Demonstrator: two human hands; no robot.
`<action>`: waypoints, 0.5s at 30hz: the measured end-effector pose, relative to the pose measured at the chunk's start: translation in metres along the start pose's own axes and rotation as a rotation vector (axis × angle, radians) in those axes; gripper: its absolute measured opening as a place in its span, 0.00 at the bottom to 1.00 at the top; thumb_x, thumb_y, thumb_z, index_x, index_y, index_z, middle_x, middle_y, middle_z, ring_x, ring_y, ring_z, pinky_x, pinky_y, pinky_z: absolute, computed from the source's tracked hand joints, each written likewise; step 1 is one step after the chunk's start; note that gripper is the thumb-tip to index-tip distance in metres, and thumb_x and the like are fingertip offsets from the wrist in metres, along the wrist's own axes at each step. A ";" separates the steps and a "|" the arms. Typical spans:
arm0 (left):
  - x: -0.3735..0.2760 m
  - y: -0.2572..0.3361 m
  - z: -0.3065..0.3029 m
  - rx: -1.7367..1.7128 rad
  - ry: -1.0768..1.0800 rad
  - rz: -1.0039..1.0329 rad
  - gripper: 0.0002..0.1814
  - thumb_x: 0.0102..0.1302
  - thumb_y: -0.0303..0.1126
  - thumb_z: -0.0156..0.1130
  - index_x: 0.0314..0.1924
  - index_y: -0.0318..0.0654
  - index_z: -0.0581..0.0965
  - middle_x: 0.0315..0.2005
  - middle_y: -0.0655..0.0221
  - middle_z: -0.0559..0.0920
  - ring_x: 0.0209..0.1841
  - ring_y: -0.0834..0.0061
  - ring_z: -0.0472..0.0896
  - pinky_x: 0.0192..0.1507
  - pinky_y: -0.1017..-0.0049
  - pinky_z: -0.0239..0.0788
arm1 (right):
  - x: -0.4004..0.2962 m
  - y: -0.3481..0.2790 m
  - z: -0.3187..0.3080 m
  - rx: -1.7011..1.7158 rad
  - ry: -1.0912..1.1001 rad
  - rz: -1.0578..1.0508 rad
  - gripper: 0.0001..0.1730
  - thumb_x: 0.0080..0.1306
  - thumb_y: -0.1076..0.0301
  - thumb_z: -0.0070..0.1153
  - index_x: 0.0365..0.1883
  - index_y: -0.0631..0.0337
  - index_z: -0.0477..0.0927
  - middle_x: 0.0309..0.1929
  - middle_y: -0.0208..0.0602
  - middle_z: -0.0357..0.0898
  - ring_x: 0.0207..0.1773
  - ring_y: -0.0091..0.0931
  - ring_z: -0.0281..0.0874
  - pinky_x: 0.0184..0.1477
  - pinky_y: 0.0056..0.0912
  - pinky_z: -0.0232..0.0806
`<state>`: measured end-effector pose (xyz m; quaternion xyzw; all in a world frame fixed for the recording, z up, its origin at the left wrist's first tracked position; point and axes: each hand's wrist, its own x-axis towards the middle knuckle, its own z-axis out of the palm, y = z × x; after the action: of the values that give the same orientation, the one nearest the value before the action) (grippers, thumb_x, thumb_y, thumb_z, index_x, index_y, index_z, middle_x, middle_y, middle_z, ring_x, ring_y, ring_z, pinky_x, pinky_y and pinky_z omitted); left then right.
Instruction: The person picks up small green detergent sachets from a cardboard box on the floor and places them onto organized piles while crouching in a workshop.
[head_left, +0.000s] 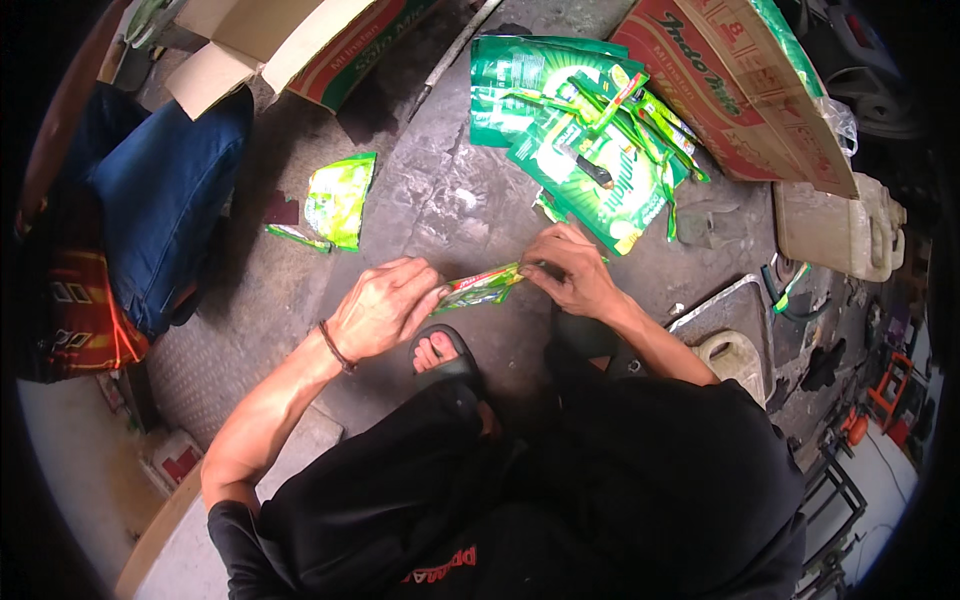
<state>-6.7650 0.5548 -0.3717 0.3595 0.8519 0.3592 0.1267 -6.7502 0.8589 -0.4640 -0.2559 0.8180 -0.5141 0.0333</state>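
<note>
Between my two hands a narrow green plastic packaging strip, with red and yellow print, is stretched above the floor. My left hand pinches its left end, and my right hand pinches the right end. Just past my right hand lies a pile of flattened green Sunlight pouches. Several folded green strips rest on top of them, along with a dark-handled tool, perhaps a knife. Left of the pile, a yellow-green pouch lies alone on the floor, a thin strip beside it.
An opened cardboard carton stands at the far left, another carton at the far right. Plastic jerrycans and a metal tray are on my right. A person in blue jeans is at the left. A rod lies behind.
</note>
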 end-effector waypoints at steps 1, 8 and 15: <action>-0.004 0.001 0.000 -0.019 -0.016 -0.059 0.05 0.71 0.25 0.65 0.37 0.32 0.78 0.30 0.58 0.78 0.33 0.53 0.81 0.37 0.59 0.74 | -0.004 0.003 0.000 -0.001 0.009 0.019 0.09 0.63 0.70 0.73 0.41 0.59 0.88 0.38 0.37 0.86 0.47 0.35 0.81 0.49 0.40 0.72; -0.017 -0.011 0.034 -0.110 0.020 -0.327 0.11 0.74 0.30 0.63 0.35 0.31 0.76 0.29 0.52 0.78 0.32 0.48 0.79 0.35 0.56 0.69 | -0.025 0.001 -0.011 0.079 -0.113 0.497 0.09 0.65 0.70 0.72 0.41 0.63 0.87 0.37 0.43 0.85 0.42 0.38 0.83 0.42 0.38 0.75; 0.002 -0.030 0.040 -0.072 -0.049 -0.203 0.08 0.75 0.30 0.62 0.47 0.32 0.80 0.35 0.51 0.82 0.41 0.45 0.82 0.44 0.53 0.76 | 0.012 0.013 -0.008 -0.078 -0.151 0.119 0.15 0.55 0.69 0.73 0.42 0.60 0.88 0.37 0.40 0.84 0.47 0.40 0.80 0.54 0.43 0.70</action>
<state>-6.7635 0.5625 -0.4209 0.2754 0.8671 0.3659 0.1960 -6.7677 0.8644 -0.4686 -0.2460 0.8463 -0.4581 0.1156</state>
